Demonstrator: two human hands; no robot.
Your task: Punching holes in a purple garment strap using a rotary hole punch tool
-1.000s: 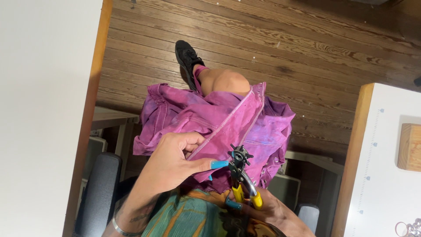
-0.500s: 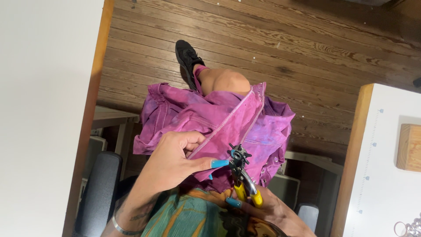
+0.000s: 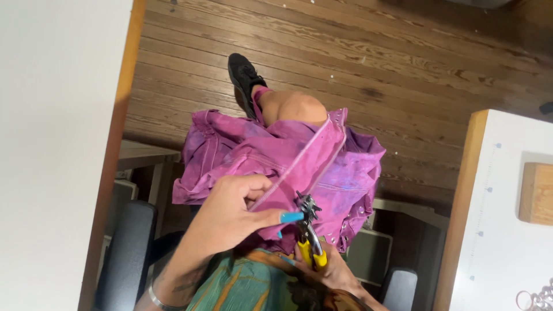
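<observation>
The purple jacket (image 3: 288,164) lies across your lap, over your knee. Your left hand (image 3: 230,216) pinches its seam edge. Your right hand (image 3: 331,273), partly cut off below, is wrapped tight around the yellow-handled hole punch (image 3: 307,230), whose head half hides in the fabric.

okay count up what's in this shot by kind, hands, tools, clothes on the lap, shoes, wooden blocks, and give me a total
Hands: 2, left hand and right hand
Tools: 1, punch pliers with yellow handles
Clothes on the lap: 1, purple jacket
Shoes: 1, black shoe
Wooden blocks: 1, block on the white table
Total: 6
</observation>
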